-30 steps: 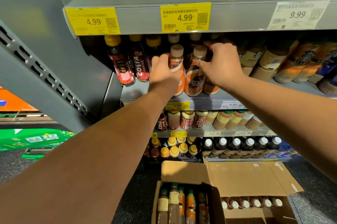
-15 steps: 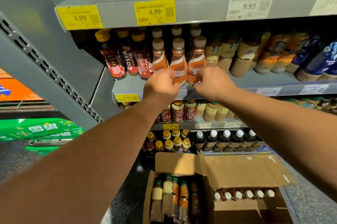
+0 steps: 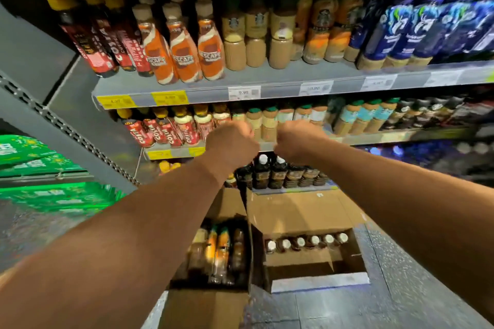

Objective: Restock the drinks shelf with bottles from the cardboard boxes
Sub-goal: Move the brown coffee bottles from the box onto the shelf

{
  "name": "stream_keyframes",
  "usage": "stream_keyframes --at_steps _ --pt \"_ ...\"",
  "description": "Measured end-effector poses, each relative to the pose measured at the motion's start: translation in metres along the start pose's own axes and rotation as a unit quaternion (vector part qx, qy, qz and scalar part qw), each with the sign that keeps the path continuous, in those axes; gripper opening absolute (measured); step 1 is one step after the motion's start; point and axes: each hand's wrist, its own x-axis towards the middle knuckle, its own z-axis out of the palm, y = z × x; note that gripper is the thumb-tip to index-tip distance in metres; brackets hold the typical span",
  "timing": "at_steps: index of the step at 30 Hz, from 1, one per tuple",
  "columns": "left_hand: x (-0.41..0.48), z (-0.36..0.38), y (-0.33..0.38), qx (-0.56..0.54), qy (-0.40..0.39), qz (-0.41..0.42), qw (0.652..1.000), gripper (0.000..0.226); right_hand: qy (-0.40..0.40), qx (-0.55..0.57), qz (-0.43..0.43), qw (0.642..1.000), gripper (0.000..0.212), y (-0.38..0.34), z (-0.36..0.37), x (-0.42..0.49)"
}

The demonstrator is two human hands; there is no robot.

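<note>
Three orange Nescafe bottles (image 3: 184, 53) stand in a row on the grey drinks shelf (image 3: 267, 78), beside red Costa bottles (image 3: 107, 47). My left hand (image 3: 230, 145) and my right hand (image 3: 296, 141) hang side by side in front of the lower shelf, fingers curled, nothing in them. Below them on the floor are two open cardboard boxes: the left box (image 3: 208, 299) holds mixed orange and brown bottles (image 3: 216, 251), the right box (image 3: 299, 212) holds a row of white-capped dark bottles (image 3: 307, 241).
Starbucks bottles (image 3: 256, 39) and blue bottles (image 3: 417, 31) fill the shelf to the right. The lower shelf (image 3: 374, 138) carries more coffee bottles. Green drink cases (image 3: 40, 168) are stacked at the left past the grey shelf upright (image 3: 66, 130). Speckled floor (image 3: 401, 275) lies at right.
Both hands have let go of the Nescafe bottles and dropped from the upper shelf to the level of the lower shelf. The view has tilted down and shifted right.
</note>
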Motion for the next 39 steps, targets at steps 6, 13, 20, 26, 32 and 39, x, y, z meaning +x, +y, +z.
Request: stream_keyframes --at_steps 6,13,20,26,32,39 --pt "-0.010 0.065 0.036 0.045 -0.046 0.035 0.997 0.026 -0.043 0.006 0.040 0.998 0.022 0.061 0.054 -0.022" --pt "-0.010 0.131 0.036 0.068 -0.105 0.071 0.990 0.021 -0.064 0.009 0.046 0.997 0.016 0.088 0.120 -0.024" --pt "-0.008 0.175 0.031 0.099 -0.149 0.092 0.980 0.019 -0.080 0.009 0.089 0.993 0.016 0.113 0.161 -0.037" --pt "-0.015 0.237 0.041 0.090 -0.176 0.101 0.975 0.022 -0.157 0.027 0.145 0.976 0.032 0.141 0.211 -0.051" --pt "-0.013 0.311 0.062 0.084 -0.196 0.077 0.974 0.016 -0.195 0.055 0.163 0.966 0.033 0.189 0.267 -0.070" --pt "-0.003 0.416 0.084 0.057 -0.215 0.036 0.974 0.023 -0.234 0.036 0.171 0.957 0.029 0.257 0.351 -0.067"
